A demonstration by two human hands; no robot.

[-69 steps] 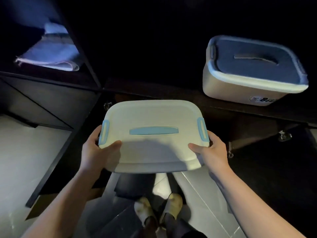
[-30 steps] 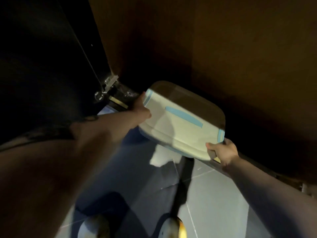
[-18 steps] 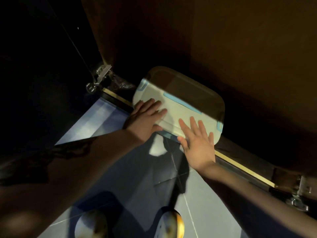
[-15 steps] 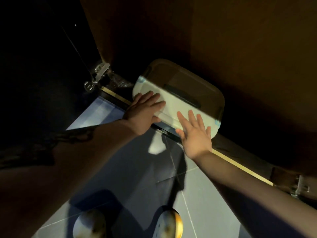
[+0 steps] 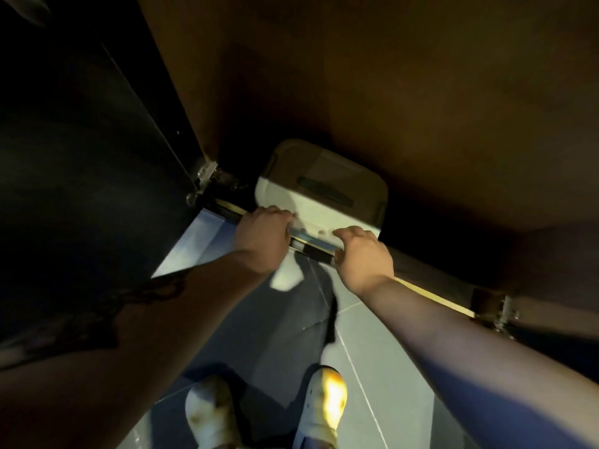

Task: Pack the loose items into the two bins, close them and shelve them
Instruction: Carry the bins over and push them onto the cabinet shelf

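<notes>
From my remote station I record the following. The cupboard (image 5: 405,92) fills the upper part of the head view, its inside brown and largely in shadow. Its dark door (image 5: 81,157) stands open at the left, hung on a metal hinge (image 5: 202,176) at the lower corner. A second hinge (image 5: 505,311) shows at the lower right. A pale strip runs along the front edge of the bottom shelf (image 5: 431,296).

Below lies a grey tiled floor (image 5: 372,367), lit in patches. Two light shoes (image 5: 324,406) stand on it at the bottom of the view.

The bin (image 5: 327,205) sits on the bottom shelf, at the left end of the opening, lid on. Its rear half is in shadow; its near edge is lit and lies just at the shelf's front edge. The recessed handle in the lid appears as a dark bar.

Both forearms reach forward from the lower corners. The left hand (image 5: 262,234) rests against the bin's near left edge, fingers bent over the lid's rim and touching it. The right hand (image 5: 363,254) is at the near right edge, its fingers also bent, knuckles uppermost, fingertips at the rim. I cannot tell whether either hand actually grips the rim or merely pushes against it, as the fingertips are blurred and partly hidden.
</notes>
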